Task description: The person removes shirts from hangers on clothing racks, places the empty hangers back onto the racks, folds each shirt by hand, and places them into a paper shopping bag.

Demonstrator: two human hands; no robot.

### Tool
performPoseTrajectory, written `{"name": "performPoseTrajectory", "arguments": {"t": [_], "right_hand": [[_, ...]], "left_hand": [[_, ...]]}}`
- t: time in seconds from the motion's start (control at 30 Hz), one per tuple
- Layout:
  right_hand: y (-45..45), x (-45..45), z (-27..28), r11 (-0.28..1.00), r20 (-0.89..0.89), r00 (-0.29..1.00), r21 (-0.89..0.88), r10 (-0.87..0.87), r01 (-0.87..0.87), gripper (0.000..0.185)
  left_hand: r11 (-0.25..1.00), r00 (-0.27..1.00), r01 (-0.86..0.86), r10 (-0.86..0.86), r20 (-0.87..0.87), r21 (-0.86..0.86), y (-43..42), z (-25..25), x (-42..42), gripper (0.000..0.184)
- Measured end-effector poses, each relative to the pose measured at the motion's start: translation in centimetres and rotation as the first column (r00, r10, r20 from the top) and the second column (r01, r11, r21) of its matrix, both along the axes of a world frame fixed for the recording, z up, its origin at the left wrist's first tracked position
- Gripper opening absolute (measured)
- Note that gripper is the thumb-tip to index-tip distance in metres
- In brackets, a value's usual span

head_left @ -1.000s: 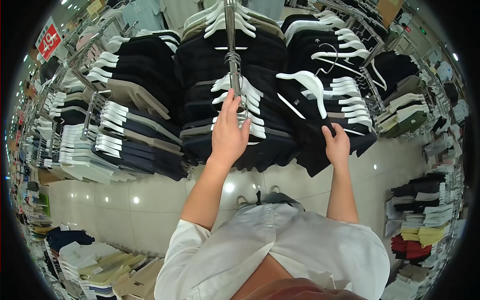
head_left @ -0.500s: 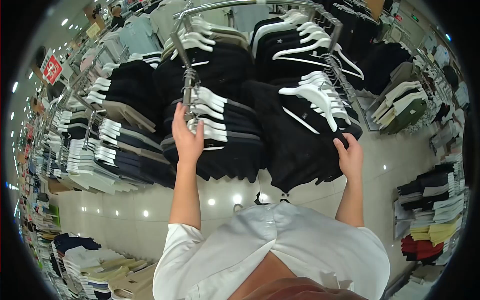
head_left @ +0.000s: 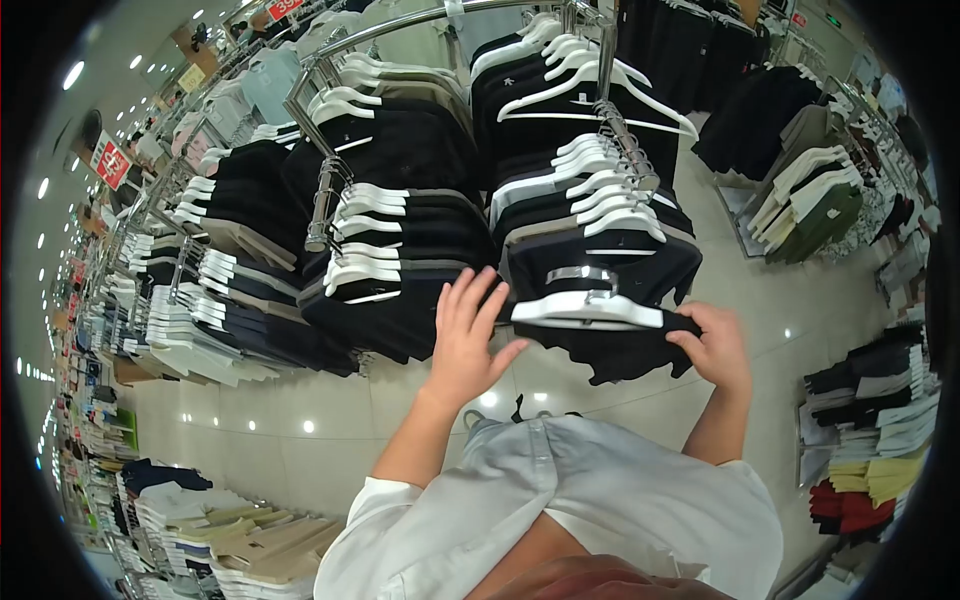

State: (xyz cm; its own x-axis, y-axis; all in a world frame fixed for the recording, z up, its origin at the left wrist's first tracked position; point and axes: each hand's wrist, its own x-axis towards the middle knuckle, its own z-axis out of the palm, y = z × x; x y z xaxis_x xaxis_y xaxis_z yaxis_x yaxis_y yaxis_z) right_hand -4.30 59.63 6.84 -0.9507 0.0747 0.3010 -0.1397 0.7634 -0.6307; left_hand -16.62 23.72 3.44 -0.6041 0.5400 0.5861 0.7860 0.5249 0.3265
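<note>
A black garment (head_left: pixel 620 352) on a white hanger (head_left: pixel 585 309) is in front of me, its hook turned up near the rack's right arm. My right hand (head_left: pixel 712 343) pinches the garment at its right shoulder. Fingers spread, my left hand (head_left: pixel 468 338) is beside the garment's left shoulder; nothing is in it, and whether it touches the cloth I cannot tell. Behind the held garment, dark clothes on white hangers (head_left: pixel 622 222) hang from the right arm of the rack (head_left: pixel 630 150). More dark clothes (head_left: pixel 430 225) hang from its left arm.
Another rack with dark and beige clothes (head_left: pixel 250 240) stands at the left. Light clothes (head_left: pixel 270 545) hang at the lower left. At the right are green and white garments (head_left: pixel 825 215) and yellow and red ones (head_left: pixel 850 505). Tiled floor (head_left: pixel 270 410) lies between the racks.
The garment has swung from a slant to facing me, its hanger now level and lower. My left hand has moved off the left rack arm towards it. The view has shifted right.
</note>
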Motion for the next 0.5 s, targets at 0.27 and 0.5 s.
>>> {"name": "performPoseTrajectory", "arguments": {"t": [0.27,0.5], "right_hand": [[0.6,-1.3,-4.5,0.974,0.17,0.973,-0.186,0.158,-0.126,0.03],[-2.6,-3.6,-6.4,0.896,0.16,0.899,-0.257,0.408,-0.361,0.057]], "left_hand": [[0.995,0.97,-0.094,0.087,0.227,0.018,0.4,-3.2,2.8,0.03],[0.972,0.937,-0.228,0.234,0.259,-0.054,-1.4,-3.7,5.6,0.021]]}}
